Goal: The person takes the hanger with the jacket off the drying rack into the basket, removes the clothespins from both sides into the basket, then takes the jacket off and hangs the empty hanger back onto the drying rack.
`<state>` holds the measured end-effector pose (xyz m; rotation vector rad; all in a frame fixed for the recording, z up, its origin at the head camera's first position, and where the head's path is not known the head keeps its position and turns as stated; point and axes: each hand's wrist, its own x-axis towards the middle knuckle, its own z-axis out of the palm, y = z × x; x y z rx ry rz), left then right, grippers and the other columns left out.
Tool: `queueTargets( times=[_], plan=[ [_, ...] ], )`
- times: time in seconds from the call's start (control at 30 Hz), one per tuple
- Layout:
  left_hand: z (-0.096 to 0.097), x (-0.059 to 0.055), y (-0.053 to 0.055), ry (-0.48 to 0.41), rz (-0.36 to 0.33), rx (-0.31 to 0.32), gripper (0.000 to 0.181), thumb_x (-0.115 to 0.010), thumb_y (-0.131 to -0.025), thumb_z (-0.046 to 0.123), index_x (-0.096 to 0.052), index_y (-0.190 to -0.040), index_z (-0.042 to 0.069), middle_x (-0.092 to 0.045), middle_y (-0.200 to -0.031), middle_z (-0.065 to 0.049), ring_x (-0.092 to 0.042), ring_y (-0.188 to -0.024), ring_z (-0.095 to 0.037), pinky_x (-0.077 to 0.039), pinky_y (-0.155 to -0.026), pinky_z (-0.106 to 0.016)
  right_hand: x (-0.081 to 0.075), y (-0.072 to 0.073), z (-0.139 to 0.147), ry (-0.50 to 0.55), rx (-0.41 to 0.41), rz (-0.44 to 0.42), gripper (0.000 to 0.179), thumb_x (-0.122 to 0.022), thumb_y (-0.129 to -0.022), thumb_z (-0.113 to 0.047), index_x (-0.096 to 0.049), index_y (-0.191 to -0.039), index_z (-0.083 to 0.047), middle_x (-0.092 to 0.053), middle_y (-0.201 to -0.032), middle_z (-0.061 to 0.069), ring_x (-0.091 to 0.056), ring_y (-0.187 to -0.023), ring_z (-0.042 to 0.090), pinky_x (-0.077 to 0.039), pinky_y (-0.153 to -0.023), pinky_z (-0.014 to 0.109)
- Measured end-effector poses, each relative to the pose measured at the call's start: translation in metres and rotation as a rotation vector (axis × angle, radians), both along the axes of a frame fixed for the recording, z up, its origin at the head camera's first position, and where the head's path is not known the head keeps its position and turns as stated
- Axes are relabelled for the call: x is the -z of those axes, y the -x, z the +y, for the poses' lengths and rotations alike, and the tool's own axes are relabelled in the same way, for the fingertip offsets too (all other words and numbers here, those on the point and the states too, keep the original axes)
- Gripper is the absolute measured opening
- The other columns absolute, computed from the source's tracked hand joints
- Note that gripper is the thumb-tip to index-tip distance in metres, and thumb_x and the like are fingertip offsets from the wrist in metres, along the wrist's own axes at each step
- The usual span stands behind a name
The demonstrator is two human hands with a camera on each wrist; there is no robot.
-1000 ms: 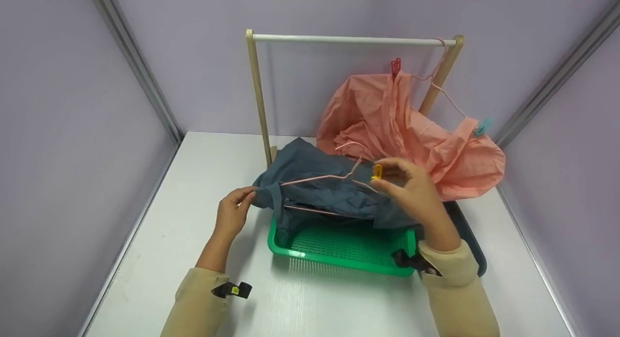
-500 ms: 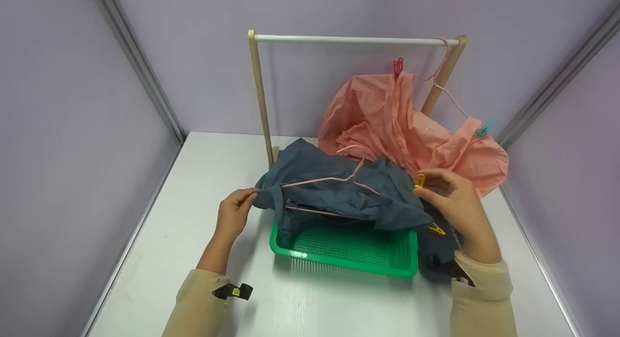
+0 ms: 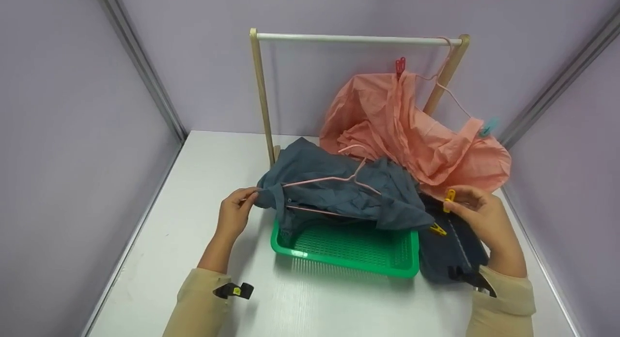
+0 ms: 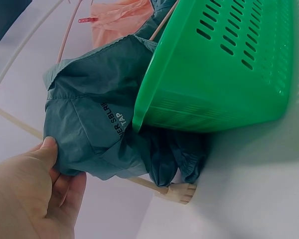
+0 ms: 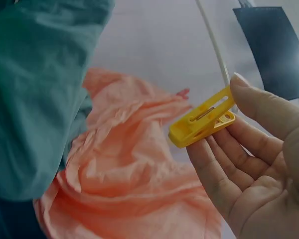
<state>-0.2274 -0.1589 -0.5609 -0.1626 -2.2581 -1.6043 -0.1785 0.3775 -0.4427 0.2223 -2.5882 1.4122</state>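
My left hand (image 3: 234,212) pinches the left edge of a blue-grey garment (image 3: 315,158), which lies draped over a green basket (image 3: 339,264). A pink hanger (image 3: 317,180) lies on the garment, one end under its left edge. In the left wrist view the thumb (image 4: 49,149) presses the cloth, which bears printed letters. To the right of the basket, my right hand (image 3: 489,225) holds a yellow clothespin (image 5: 202,118) between thumb and fingers, apart from any cloth. Another yellow clothespin (image 3: 438,229) sits by the garment's right corner.
A rack with a white bar (image 3: 348,38) stands behind the basket. On its right hangs a salmon-pink garment (image 3: 373,104) on a pink hanger, with a red clothespin (image 3: 400,66) and a light blue clothespin (image 3: 488,127). A dark navy item (image 3: 445,254) lies right of the basket.
My right hand has moved right and downward with the yellow clothespin, away from over the blue-grey garment, uncovering its right corner and the other yellow clothespin. The left hand keeps its hold.
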Motion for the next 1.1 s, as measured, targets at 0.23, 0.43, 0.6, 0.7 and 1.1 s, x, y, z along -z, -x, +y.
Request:
queueTargets(
  times=[0.23,0.43,0.6,0.7,1.1],
  plan=[
    [0.003,-0.004,0.0,0.006,-0.026,-0.03,0.017,-0.065,-0.097,0.006,-0.075,-0.109,0.002,-0.072,-0.105,-0.012,-0.065,-0.097,-0.023,-0.05,-0.078,-0.017,0.016,0.01,0.025,-0.077,0.004,-0.089,0.043,-0.071,-0.096,-0.023,-0.061,-0.128,0.003,-0.068,-0.105,0.002,-0.064,-0.09,-0.001,-0.051,-0.078,0.013],
    [0.0,-0.001,0.0,-0.013,-0.016,0.0,0.017,-0.067,-0.096,0.014,-0.077,-0.109,0.009,-0.073,-0.105,-0.006,-0.066,-0.097,-0.02,-0.051,-0.079,-0.019,0.03,0.017,0.04,-0.164,-0.025,-0.19,0.049,-0.069,-0.096,-0.033,-0.059,-0.13,0.001,-0.066,-0.112,0.019,-0.064,-0.09,0.006,-0.052,-0.078,0.015],
    [0.0,0.0,-0.001,-0.003,-0.003,0.005,0.016,-0.067,-0.097,0.015,-0.077,-0.109,0.01,-0.074,-0.104,-0.004,-0.067,-0.096,-0.019,-0.052,-0.078,-0.022,0.042,0.027,0.047,-0.187,-0.112,-0.286,0.048,-0.07,-0.096,-0.03,-0.06,-0.127,0.005,-0.067,-0.11,0.019,-0.065,-0.092,0.018,-0.053,-0.079,0.019],
    [0.0,0.001,-0.001,0.003,-0.013,-0.001,0.016,-0.067,-0.097,0.014,-0.077,-0.109,0.01,-0.073,-0.105,-0.004,-0.067,-0.097,-0.018,-0.053,-0.079,-0.022,0.05,0.035,0.05,-0.184,-0.161,-0.352,0.047,-0.073,-0.094,-0.025,-0.06,-0.125,0.008,-0.068,-0.11,0.018,-0.065,-0.093,0.021,-0.055,-0.08,0.025],
    [-0.001,0.0,-0.001,0.037,-0.022,-0.005,0.017,-0.066,-0.097,0.016,-0.077,-0.109,0.011,-0.073,-0.103,-0.002,-0.066,-0.094,-0.017,-0.052,-0.078,-0.024,0.083,0.062,0.047,-0.405,-0.32,-0.526,0.027,-0.078,-0.088,-0.018,-0.069,-0.104,0.002,-0.068,-0.088,0.006,-0.061,-0.076,0.021,-0.055,-0.071,0.034]
  ],
)
